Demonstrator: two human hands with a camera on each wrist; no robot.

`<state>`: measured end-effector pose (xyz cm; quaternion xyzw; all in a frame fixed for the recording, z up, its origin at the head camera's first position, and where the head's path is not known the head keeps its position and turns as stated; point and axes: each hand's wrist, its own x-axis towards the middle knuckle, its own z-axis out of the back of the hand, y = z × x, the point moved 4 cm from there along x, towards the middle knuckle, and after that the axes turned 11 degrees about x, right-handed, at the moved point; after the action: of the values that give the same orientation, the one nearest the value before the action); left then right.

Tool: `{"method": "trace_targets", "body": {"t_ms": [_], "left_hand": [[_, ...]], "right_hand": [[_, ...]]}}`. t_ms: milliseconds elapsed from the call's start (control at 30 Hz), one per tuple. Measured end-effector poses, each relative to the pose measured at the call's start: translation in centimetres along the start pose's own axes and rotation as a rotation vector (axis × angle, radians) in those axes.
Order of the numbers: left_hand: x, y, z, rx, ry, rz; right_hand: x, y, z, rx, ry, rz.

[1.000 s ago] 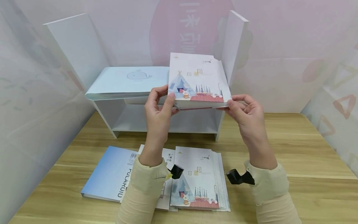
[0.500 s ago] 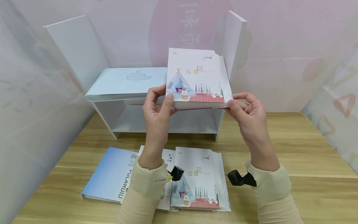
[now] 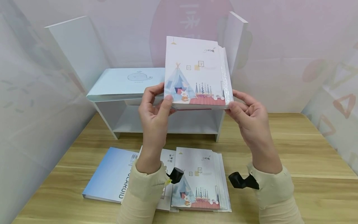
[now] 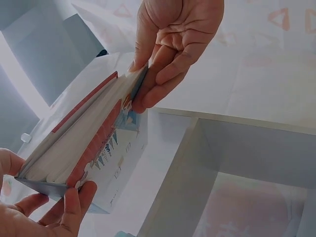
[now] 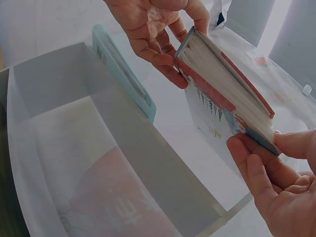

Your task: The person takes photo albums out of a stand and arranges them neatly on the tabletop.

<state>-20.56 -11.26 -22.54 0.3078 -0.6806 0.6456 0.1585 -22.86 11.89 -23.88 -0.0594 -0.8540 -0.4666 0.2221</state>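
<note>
A thick photo album [image 3: 207, 73] with a blue tent on its white cover is held up over the right part of the white shelf [image 3: 190, 123], cover tilted toward me. My left hand [image 3: 153, 121] pinches its lower left corner, thumb on the cover and fingers behind. The lower right corner sits between the thumb and fingers of my right hand [image 3: 250, 121]. In the left wrist view, the album's page edges [image 4: 81, 133] show between the covers, with red along both cover edges. A pale blue album [image 3: 114, 81] with a whale drawing lies on the shelf's top, left of the held one.
On the wooden table [image 3: 313, 161] in front lie a blue binder [image 3: 106, 174], a white album [image 3: 166, 199] partly behind my left forearm, and a matching tent-cover album [image 3: 193, 186] on others. Tall side panels [image 3: 75, 46] rise at both shelf ends.
The held album has tilted up, its far edge rising so more of the cover faces me. Both hands keep their grip and have spread slightly apart. The other albums stay put.
</note>
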Motion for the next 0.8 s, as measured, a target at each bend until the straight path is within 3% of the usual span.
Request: {"method": "trace_targets", "body": {"t_ms": [367,800], "left_hand": [[-0.2,-0.9,0.1,-0.03,-0.004,-0.02],[-0.9,-2.1,0.0,-0.029,0.022,-0.035]], "right_hand": [[-0.3,0.5,-0.4,0.024,0.023,0.068],[-0.9,1.7,-0.5,0.17,0.139,0.042]]}}
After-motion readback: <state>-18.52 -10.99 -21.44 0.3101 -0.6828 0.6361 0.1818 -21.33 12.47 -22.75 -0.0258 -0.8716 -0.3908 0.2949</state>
